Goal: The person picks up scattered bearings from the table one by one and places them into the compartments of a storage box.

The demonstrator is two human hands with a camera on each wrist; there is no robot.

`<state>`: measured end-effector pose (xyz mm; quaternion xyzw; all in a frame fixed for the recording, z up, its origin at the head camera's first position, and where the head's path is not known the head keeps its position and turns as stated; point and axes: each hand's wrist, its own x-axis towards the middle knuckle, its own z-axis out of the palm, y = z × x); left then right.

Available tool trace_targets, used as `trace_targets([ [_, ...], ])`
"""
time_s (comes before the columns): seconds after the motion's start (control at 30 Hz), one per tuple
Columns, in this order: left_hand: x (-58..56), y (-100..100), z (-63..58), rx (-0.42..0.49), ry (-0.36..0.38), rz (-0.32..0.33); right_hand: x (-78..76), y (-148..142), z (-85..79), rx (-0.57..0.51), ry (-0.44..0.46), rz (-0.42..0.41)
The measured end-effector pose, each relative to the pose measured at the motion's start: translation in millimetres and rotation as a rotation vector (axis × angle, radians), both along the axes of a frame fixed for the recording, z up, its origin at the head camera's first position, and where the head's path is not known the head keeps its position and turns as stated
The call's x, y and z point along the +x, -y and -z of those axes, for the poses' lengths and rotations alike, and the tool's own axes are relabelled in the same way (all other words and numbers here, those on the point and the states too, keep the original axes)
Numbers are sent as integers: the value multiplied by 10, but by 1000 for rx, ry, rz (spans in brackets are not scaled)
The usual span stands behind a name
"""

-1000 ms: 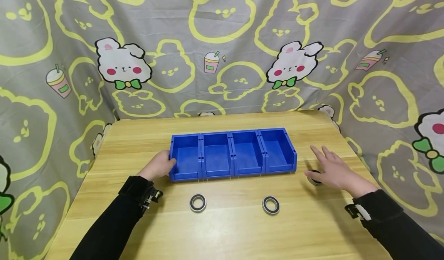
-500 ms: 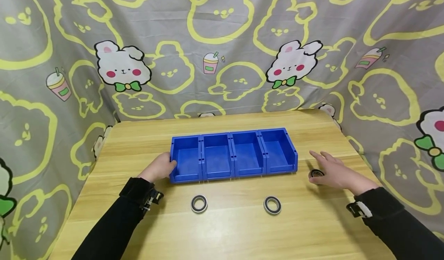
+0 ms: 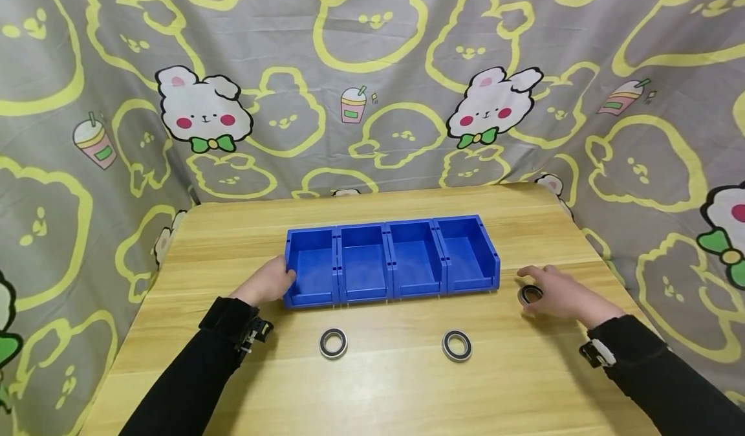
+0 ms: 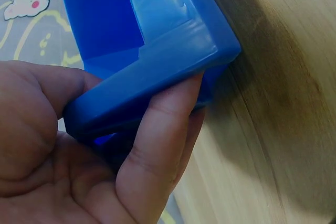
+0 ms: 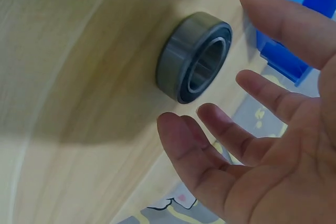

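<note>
Four joined blue storage bins form a row, the leftmost bin [image 3: 314, 298] held by my left hand [image 3: 268, 282]. In the left wrist view, the thumb is inside the side wall [image 4: 152, 74] and the fingers are curled around its outside. My right hand [image 3: 566, 297] hovers around a ball bearing [image 3: 522, 298] just right of the row. In the right wrist view, that bearing [image 5: 178, 59] lies on the table between the spread thumb and loosely bent fingertips [image 5: 170, 127], with visible space around it. The bins show bare blue floors.
Two more bearings lie on the wooden table [image 3: 396, 391] in front of the bins: a left bearing [image 3: 323, 345] and a right bearing [image 3: 445, 347]. A patterned grey curtain [image 3: 396, 54] surrounds the table's back and sides.
My right hand has lowered around the right-hand bearing, its fingers bending from straighter to more curved and uncovering more of the ring. My left hand keeps its grip on the bin.
</note>
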<state>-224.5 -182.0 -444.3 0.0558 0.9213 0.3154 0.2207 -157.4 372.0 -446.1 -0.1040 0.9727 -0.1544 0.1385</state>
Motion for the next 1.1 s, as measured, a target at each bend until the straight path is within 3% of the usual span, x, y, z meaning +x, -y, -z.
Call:
trace_targets([
  [0.47,7,1,34,18,7,-6,5,71,95,4,-16,35],
  [0.67,3,-10,37,21,-26,2,-2,76,130,16,-16,66],
  [1.1,-11,-11,68,21,-11,-34,-31,76,158,30,-42,35],
])
